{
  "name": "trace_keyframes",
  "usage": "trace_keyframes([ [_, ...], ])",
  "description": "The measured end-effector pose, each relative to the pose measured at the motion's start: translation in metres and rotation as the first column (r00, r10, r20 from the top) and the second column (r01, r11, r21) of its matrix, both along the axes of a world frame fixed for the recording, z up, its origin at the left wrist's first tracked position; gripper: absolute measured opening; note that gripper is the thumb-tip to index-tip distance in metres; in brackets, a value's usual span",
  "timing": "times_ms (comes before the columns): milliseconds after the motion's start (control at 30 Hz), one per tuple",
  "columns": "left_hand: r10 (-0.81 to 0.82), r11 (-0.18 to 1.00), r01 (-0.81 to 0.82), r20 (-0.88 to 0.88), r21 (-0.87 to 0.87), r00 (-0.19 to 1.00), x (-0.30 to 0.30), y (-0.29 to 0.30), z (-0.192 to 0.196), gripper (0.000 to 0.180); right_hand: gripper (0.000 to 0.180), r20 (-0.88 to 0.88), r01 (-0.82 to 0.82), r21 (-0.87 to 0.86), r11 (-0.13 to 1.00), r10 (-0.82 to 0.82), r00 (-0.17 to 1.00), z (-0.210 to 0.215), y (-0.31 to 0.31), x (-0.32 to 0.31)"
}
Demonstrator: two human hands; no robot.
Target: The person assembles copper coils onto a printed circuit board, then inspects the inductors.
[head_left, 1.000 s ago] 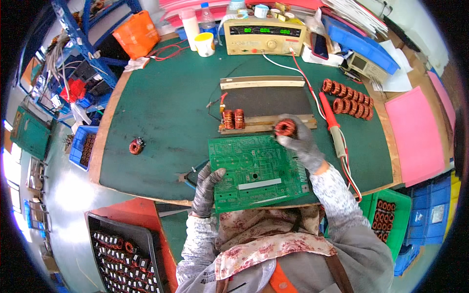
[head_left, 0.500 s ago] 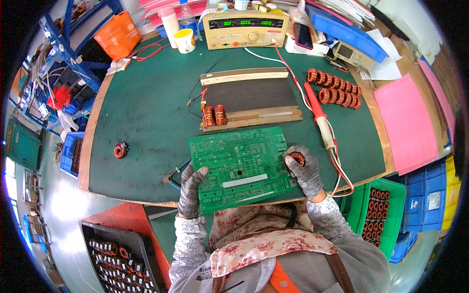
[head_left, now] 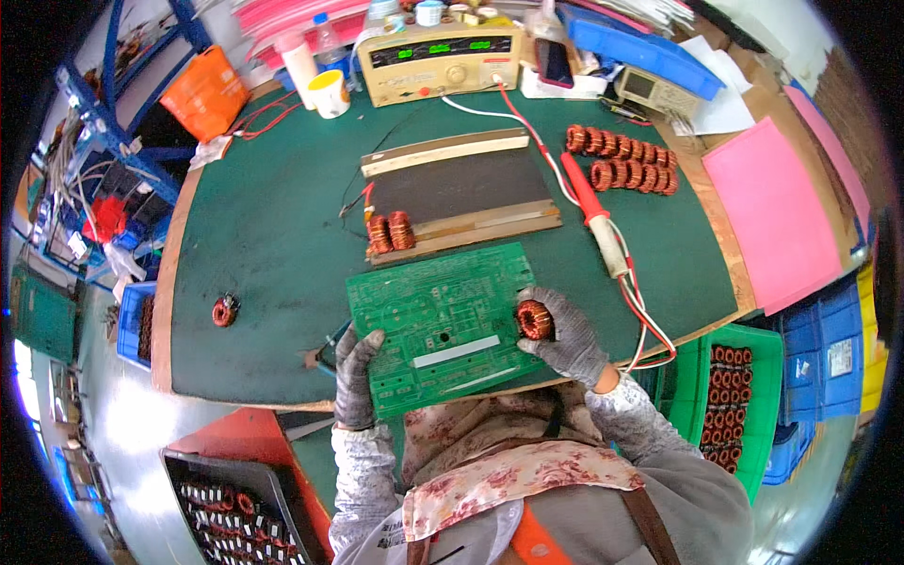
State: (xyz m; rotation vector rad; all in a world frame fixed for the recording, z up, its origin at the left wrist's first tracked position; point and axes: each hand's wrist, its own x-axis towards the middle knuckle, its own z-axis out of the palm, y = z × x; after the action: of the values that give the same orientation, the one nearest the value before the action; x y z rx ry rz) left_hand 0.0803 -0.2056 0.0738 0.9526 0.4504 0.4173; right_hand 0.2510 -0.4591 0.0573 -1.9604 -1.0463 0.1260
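Note:
Over the near edge of the green-topped bench, my gloved left hand (head_left: 357, 375) grips the left edge of a green circuit board (head_left: 405, 320), its thumb lying on top. My gloved right hand (head_left: 571, 341) pinches a copper-wound toroid coil (head_left: 534, 320) between thumb and fingers at the board's right edge. Whether the coil touches the board, I cannot tell. Beyond the board lies a dark plate with wooden rails (head_left: 461, 193); two coils (head_left: 391, 232) stand at its near left corner. A single coil (head_left: 224, 311) rests farther left on the bench.
A red and white probe (head_left: 595, 218) with cables lies right of the plate. Two rows of coils (head_left: 621, 160) stand behind it. A power supply (head_left: 443, 66) sits at the back. Coils fill a green bin (head_left: 765, 395) at right and a black tray (head_left: 268, 461) at lower left.
The coil in my right hand has turned, showing more of its ring face, and my right fingers have shifted around it. The whole view has also shifted a little.

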Motion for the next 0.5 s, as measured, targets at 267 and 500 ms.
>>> trace_keyframes([
  [267,0.023,0.995,-0.02,-0.028,0.094,0.999,-0.007,-0.005,0.004,0.046,0.052,-0.213,0.552,0.446,0.704,-0.515,0.83,0.052,-0.054,0.116],
  [500,0.061,0.995,-0.06,-0.011,0.084,0.998,0.0,-0.01,0.006,0.042,0.056,0.16,0.861,0.196,0.47,-0.881,0.444,-0.019,-0.169,0.293],
])
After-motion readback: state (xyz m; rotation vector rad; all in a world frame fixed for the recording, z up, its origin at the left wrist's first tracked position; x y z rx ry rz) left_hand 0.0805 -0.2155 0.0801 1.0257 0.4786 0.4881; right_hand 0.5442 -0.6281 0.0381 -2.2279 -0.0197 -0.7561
